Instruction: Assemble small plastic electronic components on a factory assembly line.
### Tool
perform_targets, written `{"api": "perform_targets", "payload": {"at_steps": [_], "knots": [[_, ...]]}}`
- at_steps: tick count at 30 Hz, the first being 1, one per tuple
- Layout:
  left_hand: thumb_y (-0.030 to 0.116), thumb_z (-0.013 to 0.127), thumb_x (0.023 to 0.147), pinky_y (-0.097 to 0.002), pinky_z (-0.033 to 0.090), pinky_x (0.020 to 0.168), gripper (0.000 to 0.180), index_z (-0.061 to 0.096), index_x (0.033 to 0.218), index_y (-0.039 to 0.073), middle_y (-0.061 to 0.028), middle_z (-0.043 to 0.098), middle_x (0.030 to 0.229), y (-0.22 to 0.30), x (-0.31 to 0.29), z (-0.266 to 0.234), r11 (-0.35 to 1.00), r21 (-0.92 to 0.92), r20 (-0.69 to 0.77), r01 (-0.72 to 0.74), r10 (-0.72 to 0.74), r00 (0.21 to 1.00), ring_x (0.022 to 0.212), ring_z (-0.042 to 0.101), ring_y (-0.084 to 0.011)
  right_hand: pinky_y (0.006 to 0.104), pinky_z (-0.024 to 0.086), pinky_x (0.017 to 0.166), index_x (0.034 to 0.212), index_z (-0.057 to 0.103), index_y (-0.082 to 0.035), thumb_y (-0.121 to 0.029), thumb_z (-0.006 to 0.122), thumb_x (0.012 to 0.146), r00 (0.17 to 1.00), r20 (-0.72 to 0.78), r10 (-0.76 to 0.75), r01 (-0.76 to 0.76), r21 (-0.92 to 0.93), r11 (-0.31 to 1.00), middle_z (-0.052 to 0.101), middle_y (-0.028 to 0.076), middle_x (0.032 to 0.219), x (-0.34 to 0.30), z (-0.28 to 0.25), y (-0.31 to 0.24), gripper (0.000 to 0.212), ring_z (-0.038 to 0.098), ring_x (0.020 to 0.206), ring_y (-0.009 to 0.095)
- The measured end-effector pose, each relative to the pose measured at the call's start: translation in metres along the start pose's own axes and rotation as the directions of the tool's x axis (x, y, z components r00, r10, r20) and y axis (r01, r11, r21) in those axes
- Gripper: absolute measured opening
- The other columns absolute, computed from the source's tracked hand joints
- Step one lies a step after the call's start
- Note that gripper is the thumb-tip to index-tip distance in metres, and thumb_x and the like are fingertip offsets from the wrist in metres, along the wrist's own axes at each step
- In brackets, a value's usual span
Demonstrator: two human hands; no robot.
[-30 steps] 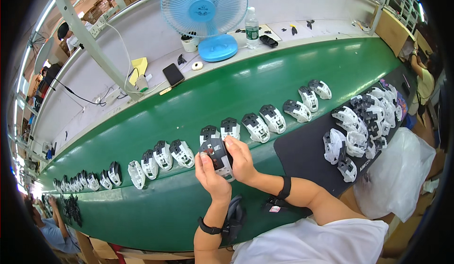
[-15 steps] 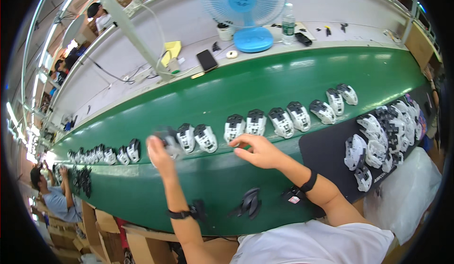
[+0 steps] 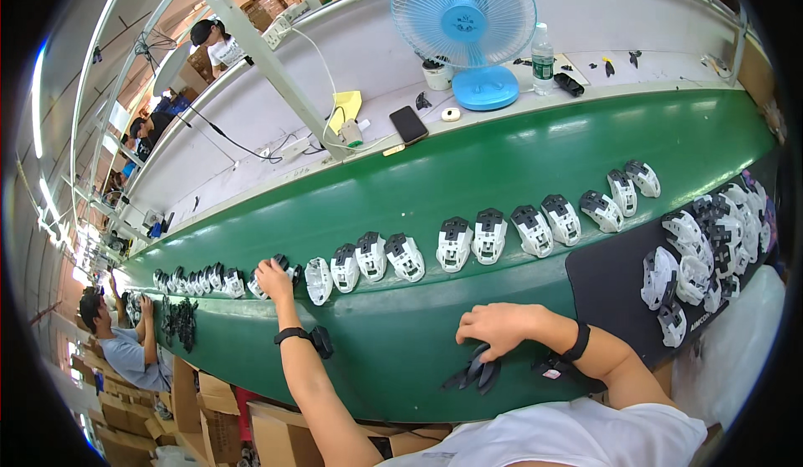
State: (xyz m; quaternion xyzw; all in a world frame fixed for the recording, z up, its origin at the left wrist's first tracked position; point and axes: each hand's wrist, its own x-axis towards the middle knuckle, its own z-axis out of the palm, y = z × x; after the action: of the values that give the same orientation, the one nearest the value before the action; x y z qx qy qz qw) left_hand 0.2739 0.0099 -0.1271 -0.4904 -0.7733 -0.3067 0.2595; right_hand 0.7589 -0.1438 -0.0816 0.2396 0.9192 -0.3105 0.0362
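My left hand (image 3: 273, 280) reaches out over the left part of the row, its fingers curled round a black-and-white computer mouse shell (image 3: 283, 261) that they mostly hide. Beside it stands an all-white, open-looking shell (image 3: 319, 281). Several white shells with black tops, such as this mouse shell (image 3: 405, 258), continue the row rightward. Nearer me, my right hand (image 3: 500, 327) hangs over a small pile of black curved plastic pieces (image 3: 477, 374). Its fingers are bent, with a gap between thumb and forefinger; the thumb is at the pile's top.
A black mat (image 3: 615, 279) at the right bears several piled shells. Behind the green belt (image 3: 535, 145), a ledge holds a blue fan (image 3: 485, 91), a bottle (image 3: 542, 66) and a phone (image 3: 408, 124). Far left, another person (image 3: 125, 346) works beside dark parts (image 3: 178, 321).
My left hand has moved left along the row to another shell. My right hand has come back from the row to the black pieces. The head view has shifted.
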Motion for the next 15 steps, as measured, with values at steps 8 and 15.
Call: {"api": "perform_targets", "payload": {"at_steps": [8, 15], "knots": [[0.037, 0.057, 0.085, -0.0429, 0.042, 0.078, 0.035, 0.058, 0.093, 0.003, -0.0137, 0.055, 0.097, 0.081, -0.026, -0.056, 0.946, -0.089, 0.375, -0.312, 0.322, 0.869, 0.094, 0.053, -0.0337, 0.0430, 0.049, 0.072, 0.094, 0.058, -0.009, -0.029, 0.074, 0.069, 0.997, -0.029, 0.072, -0.073, -0.047, 0.996, 0.057, 0.010, 0.095, 0.010, 0.016, -0.002, 0.036, 0.059, 0.088, 0.031], [0.044, 0.058, 0.084, -0.0428, 0.043, 0.085, 0.058, 0.049, 0.117, -0.004, -0.0215, 0.053, 0.110, 0.066, -0.059, -0.038, 0.935, -0.232, 0.440, -0.268, 0.347, 0.829, 0.099, 0.053, -0.0385, 0.0431, 0.049, 0.069, 0.087, 0.054, -0.007, -0.024, 0.070, 0.072, 0.986, -0.086, 0.143, -0.137, 0.077, 0.988, 0.057, 0.010, 0.088, 0.012, -0.001, 0.010, 0.028, 0.060, 0.082, 0.032]]}}
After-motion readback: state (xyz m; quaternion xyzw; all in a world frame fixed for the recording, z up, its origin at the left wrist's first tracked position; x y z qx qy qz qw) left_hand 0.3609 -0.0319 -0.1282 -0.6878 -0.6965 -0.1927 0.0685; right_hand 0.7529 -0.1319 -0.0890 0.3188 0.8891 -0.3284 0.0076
